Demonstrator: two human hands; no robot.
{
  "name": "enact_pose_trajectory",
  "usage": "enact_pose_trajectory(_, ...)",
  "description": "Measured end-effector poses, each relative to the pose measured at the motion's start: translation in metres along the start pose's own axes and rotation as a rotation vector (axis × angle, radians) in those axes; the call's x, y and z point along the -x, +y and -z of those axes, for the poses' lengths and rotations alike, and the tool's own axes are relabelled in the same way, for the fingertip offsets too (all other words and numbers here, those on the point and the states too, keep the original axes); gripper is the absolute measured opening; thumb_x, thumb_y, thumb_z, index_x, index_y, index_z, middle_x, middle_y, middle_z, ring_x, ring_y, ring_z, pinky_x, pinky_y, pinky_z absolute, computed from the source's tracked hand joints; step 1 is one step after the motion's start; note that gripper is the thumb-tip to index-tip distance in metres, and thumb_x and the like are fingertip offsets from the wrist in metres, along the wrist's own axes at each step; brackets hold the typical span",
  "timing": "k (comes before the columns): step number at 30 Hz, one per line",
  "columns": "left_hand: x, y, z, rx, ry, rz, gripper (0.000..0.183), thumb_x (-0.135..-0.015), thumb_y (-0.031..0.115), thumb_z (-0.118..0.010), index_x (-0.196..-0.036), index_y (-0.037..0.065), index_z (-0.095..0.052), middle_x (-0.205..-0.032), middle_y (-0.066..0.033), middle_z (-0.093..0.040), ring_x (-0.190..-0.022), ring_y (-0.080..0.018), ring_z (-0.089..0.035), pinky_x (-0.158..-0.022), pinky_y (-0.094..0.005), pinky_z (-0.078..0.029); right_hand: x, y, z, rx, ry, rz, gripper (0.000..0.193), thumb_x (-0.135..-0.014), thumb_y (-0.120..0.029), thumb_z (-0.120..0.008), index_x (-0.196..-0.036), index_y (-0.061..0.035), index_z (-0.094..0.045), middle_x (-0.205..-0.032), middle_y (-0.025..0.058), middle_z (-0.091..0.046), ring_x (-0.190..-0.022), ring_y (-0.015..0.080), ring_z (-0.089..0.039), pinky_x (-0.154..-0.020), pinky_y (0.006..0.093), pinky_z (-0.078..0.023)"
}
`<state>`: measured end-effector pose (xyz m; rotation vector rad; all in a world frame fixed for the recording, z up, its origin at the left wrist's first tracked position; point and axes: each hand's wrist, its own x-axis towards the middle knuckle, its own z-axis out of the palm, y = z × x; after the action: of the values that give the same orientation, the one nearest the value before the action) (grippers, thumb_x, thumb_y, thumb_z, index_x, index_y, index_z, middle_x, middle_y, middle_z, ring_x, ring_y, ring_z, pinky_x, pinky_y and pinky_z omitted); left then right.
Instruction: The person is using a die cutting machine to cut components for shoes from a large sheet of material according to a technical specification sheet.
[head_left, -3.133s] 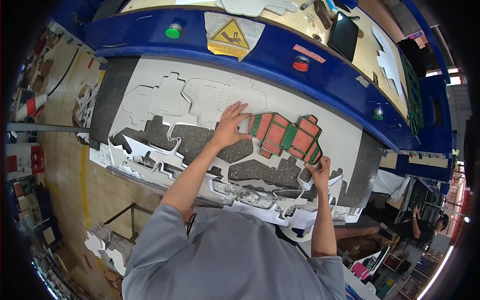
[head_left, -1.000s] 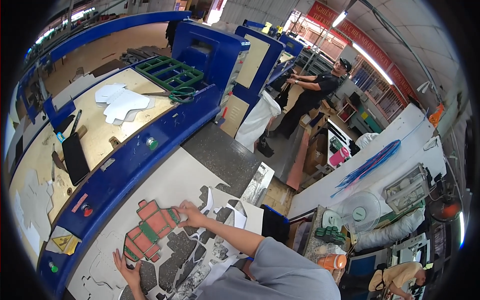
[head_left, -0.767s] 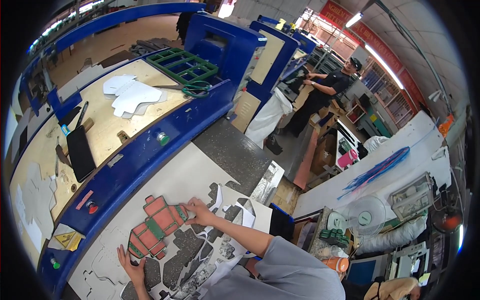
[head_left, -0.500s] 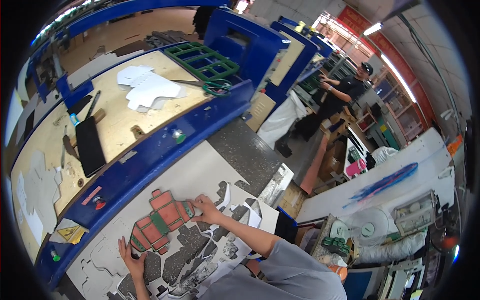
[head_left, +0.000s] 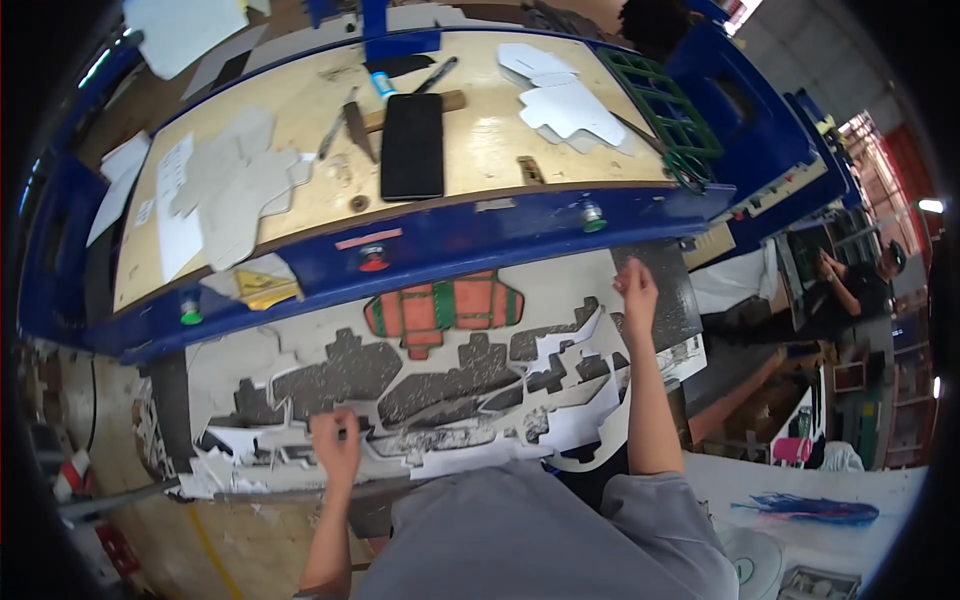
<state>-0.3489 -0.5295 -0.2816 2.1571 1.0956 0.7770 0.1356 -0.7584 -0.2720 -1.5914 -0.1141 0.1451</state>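
A cutting die with red foam pads and green bands [head_left: 445, 308] lies on a grey cardboard sheet [head_left: 560, 270], close against the blue press beam. Neither hand touches it. My right hand [head_left: 637, 292] is raised over the right end of the sheet, its fingers curled together with nothing seen in them. Over the sheet's near edge, above torn white strips [head_left: 515, 455], my left hand [head_left: 337, 445] is closed in a loose fist. Dark cut-out holes [head_left: 340, 370] run across the sheet between my hands and the die, showing the speckled bed beneath.
The blue beam [head_left: 470, 225] carries push buttons and a yellow warning label. On the wooden press top [head_left: 300, 120] lie a black phone [head_left: 412, 145], a hammer, grey and white cut pieces, and scissors [head_left: 688, 170] beside a green rack. A person [head_left: 850, 285] stands far right.
Both hands have let go of the die. My right hand has moved off it to the right, my left toward the near edge. The head view has turned to the left.
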Motion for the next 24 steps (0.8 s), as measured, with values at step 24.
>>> enact_pose_trajectory(24,0.102,-0.038,-0.105,-0.328,0.138,-0.297,0.013,-0.078,0.022,-0.060,-0.080,0.011,-0.063,-0.081,-0.0060,-0.058,-0.082,-0.0254,-0.057,-0.070,-0.0395,-0.046,0.110,0.039,0.004,-0.003,0.164,0.549,0.028,-0.099,-0.025,-0.049,-0.107,0.0009,-0.056,-0.108,0.0076,-0.056,-0.098,0.0162,-0.052,-0.090,0.0293,-0.040)
